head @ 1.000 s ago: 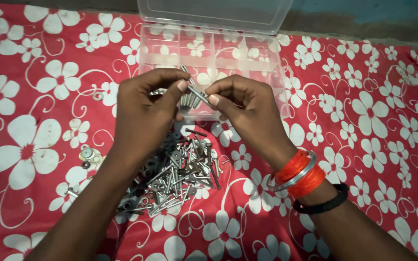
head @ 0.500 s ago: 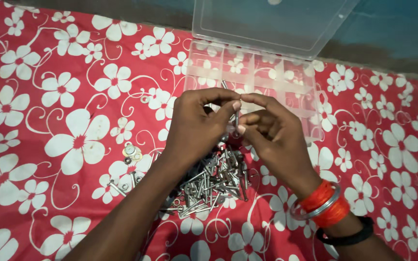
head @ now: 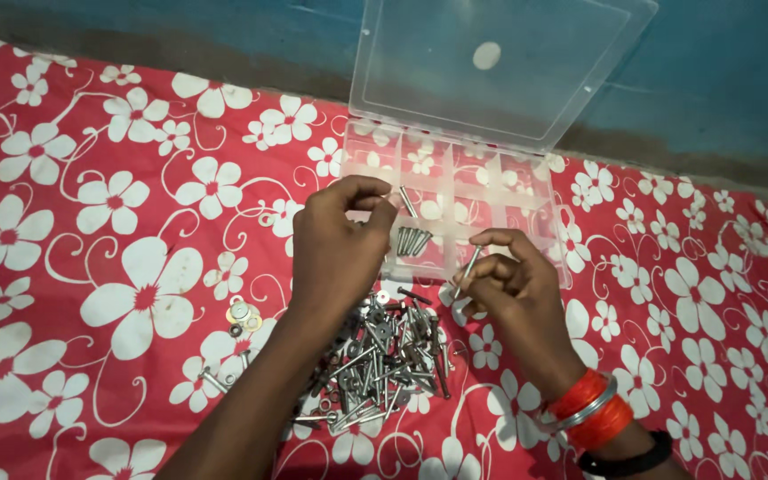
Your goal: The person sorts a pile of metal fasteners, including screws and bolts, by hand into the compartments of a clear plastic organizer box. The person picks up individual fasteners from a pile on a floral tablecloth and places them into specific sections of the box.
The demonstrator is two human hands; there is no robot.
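Steel bolt (head: 467,270): pinched in your right hand (head: 508,289) grip.
Left hand (head: 335,249): grip closed on a bolt (head: 408,202) above the clear organiser box (head: 455,191).
Below: fastener pile (head: 384,347).

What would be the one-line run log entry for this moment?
left hand: grip on bolt | right hand: grip on second bolt | organizer box: open | fastener pile: on cloth

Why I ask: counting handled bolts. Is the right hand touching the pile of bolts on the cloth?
Apart. The head view shows the right hand raised, holding one bolt, red cloth showing between it and the pile.
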